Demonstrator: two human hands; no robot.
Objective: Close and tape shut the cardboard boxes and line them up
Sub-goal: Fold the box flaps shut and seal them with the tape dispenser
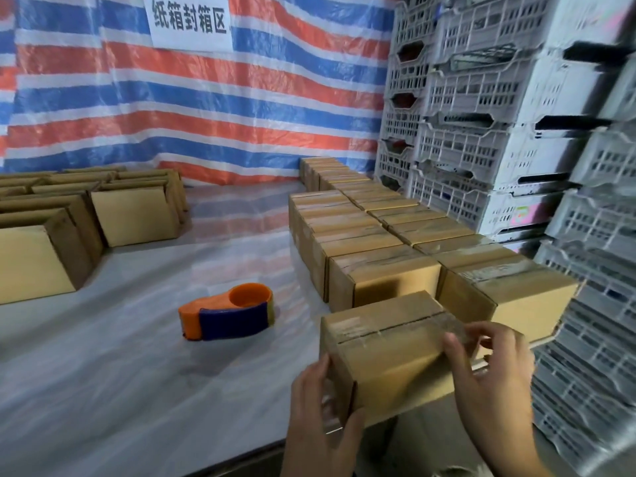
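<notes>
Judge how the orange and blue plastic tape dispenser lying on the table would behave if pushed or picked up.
The orange and blue plastic tape dispenser lies flat on its side, so it probably would not roll. The glossy table cover suggests it would slide readily when pushed. Its moulded shell looks stiff, likely light to lift.

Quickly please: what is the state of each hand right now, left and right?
Left hand: grips the left end of the cardboard box.
Right hand: fingers pinch the clear tape at the box's right end.
</notes>
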